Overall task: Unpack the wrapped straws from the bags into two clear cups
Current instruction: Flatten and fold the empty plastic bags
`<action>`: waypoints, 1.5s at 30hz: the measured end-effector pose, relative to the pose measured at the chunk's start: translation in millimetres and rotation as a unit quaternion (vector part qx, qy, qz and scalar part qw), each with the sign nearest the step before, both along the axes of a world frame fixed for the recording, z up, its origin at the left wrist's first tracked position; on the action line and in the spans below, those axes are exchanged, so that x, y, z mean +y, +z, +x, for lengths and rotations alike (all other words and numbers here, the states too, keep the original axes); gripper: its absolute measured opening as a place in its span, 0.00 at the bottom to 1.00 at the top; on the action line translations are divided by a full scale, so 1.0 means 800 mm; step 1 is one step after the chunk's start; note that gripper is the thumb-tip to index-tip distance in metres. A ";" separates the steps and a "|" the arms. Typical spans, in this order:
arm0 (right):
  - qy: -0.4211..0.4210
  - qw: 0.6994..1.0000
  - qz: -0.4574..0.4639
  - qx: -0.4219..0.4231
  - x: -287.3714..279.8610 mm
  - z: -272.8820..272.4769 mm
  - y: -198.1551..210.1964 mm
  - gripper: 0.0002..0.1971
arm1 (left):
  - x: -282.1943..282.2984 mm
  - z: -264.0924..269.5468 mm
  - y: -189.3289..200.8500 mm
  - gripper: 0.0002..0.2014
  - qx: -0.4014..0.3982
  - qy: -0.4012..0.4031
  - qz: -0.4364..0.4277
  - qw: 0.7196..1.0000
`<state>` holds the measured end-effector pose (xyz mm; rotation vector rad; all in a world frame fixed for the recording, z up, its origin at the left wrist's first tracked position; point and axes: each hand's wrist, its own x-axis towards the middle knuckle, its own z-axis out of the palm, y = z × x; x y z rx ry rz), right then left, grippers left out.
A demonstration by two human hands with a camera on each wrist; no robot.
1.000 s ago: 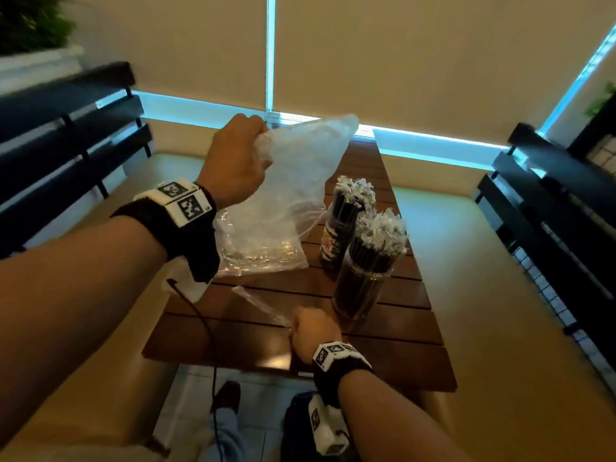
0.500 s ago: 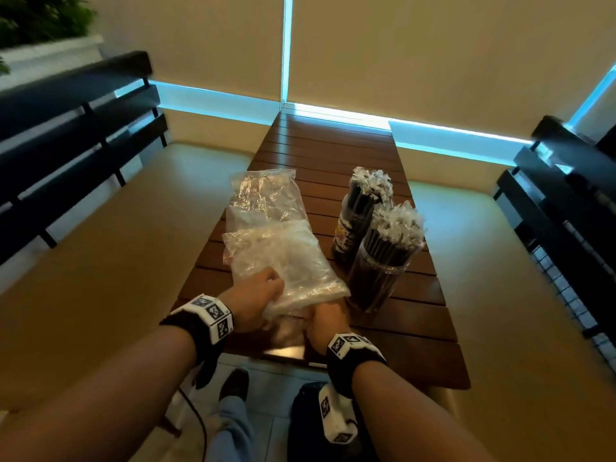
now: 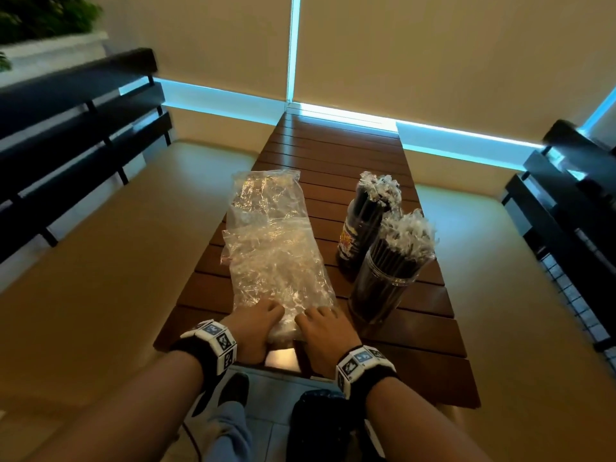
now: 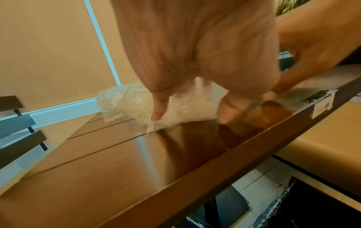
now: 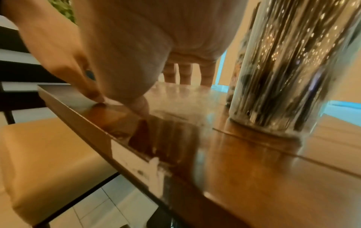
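Currently, both cups (image 3: 380, 288) stand full of straws (image 3: 405, 233) at the right of the table (image 3: 336, 151). 2 bags (image 3: 276, 248) lie flat and crumpled at centre, apparently empty. The left hand (image 3: 255, 326) and right hand (image 3: 321, 330) press straight fingers on the bags' near edge, gripping nothing. Unpacking appears complete; only tidying remains.

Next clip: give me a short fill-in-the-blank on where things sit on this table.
1. Both cups hold black ____.
2. The empty bags lie flat to the ____ of the cups.
3. Both hands, the left hand and the right hand, rest on the bags' ____ end.

Missing words: straws; left; near
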<state>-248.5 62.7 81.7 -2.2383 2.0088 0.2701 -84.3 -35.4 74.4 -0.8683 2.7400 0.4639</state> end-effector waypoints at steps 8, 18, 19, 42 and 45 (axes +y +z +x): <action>0.021 0.998 -0.065 0.002 -0.010 0.006 -0.030 0.15 | -0.009 0.005 -0.024 0.30 -0.030 -0.057 -0.054 0.996; -0.072 0.978 -0.030 -0.195 -0.018 -0.009 -0.020 0.18 | -0.017 0.000 -0.022 0.17 0.055 0.097 0.004 0.994; -0.088 0.975 -0.024 -0.202 -0.022 -0.008 -0.022 0.18 | -0.017 -0.002 -0.017 0.17 0.046 0.099 -0.005 0.994; -0.132 0.969 -0.055 -0.201 -0.061 -0.027 -0.047 0.04 | 0.003 0.013 -0.014 0.51 0.190 -0.017 -0.068 0.979; -0.131 0.971 -0.044 -0.197 -0.063 -0.027 -0.042 0.02 | 0.007 -0.011 0.002 0.36 0.294 -0.038 -0.200 0.934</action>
